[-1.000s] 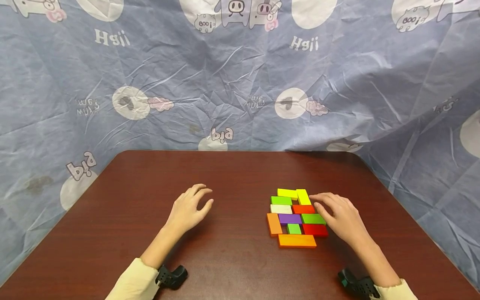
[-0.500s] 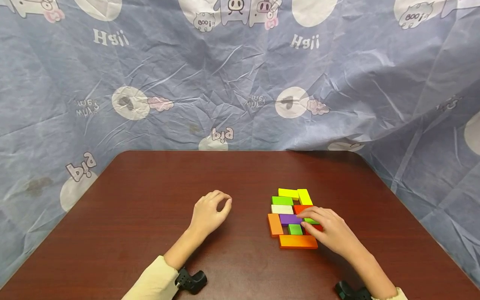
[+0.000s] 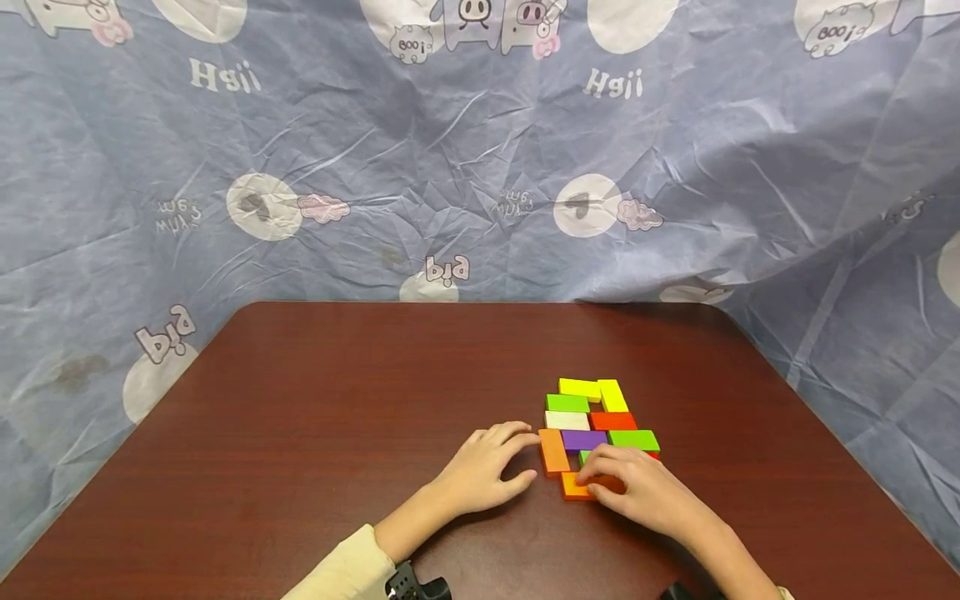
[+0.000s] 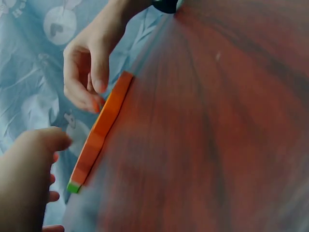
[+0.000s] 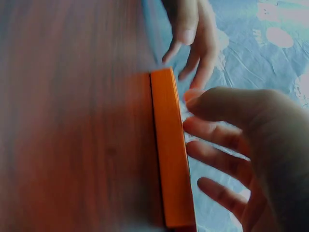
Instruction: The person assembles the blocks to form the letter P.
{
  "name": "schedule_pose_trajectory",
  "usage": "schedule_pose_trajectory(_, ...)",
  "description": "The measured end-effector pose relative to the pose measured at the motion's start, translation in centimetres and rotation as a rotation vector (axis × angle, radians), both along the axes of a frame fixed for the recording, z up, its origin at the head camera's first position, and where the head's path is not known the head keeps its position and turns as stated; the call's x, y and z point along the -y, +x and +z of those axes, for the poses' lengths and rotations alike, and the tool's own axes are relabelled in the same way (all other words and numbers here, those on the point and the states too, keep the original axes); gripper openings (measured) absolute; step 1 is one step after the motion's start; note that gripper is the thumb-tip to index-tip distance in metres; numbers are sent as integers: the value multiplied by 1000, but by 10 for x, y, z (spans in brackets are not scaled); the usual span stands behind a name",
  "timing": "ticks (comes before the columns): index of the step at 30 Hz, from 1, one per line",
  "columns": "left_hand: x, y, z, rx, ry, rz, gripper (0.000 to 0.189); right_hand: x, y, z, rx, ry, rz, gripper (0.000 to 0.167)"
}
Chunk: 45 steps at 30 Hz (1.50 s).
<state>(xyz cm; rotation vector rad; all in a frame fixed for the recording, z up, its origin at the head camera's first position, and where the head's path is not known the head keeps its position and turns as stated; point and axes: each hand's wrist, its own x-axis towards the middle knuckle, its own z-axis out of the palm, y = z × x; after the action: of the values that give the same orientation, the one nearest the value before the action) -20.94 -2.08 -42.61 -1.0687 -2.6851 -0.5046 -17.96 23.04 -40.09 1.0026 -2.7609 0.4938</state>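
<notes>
My right hand (image 3: 645, 487) is bent over a long orange block (image 3: 576, 492) at the near edge of a flat group of coloured blocks, covering its right part. In the right wrist view, thumb and fingertips sit at the orange block's upper edge without a visible pinch; whether they touch it I cannot tell. My left hand (image 3: 483, 471) is beside the group with relaxed fingers, its fingertips close to an upright-lying light orange block (image 3: 554, 452). A purple block (image 3: 584, 442) and a green block (image 3: 633, 440) lie behind the right hand, which partly hides a small green block (image 3: 584, 457).
Farther back in the group lie a red block (image 3: 613, 422), a white block (image 3: 567, 421), a green block (image 3: 567, 403) and two yellow blocks (image 3: 579, 389). All rest on a dark reddish-brown table (image 3: 375, 375). A blue printed cloth (image 3: 420, 150) hangs behind it.
My left hand has moved right, up to the blocks' left side. My right hand has come from the group's right side, leftward and nearer, over the front orange block. The blocks look unmoved.
</notes>
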Motion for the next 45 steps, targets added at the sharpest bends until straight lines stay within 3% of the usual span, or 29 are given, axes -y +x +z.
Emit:
schedule_pose_trajectory(5, -3, 7, -6, 60, -91, -124, 55, 3, 1, -3, 12, 17, -6, 17)
schedule_pose_trajectory(9, -8, 11, -8, 86, -160, -176, 59, 5, 2, -6, -14, 7, 6, 21)
schedule_pose_trajectory(16, -4, 13, -8, 16, -189, -138, 54, 14, 3, -5, -32, 35, 66, 24)
schedule_pose_trajectory(24, 11, 8, -2, 85, -117, -115, 48, 28, 11, 1, -19, 94, 122, 33)
schedule_pose_trajectory(32, 40, -7, -5, 148, -4, -49, 40, 52, 13, 8, 167, 87, 142, 42)
schedule_pose_trajectory(39, 65, -19, -7, 209, 106, 17, 36, 80, 4, 4, 352, 43, 70, 40)
schedule_pose_trajectory(45, 70, -20, -11, 237, 129, -4, 45, 101, -7, -12, 332, -133, 33, 41)
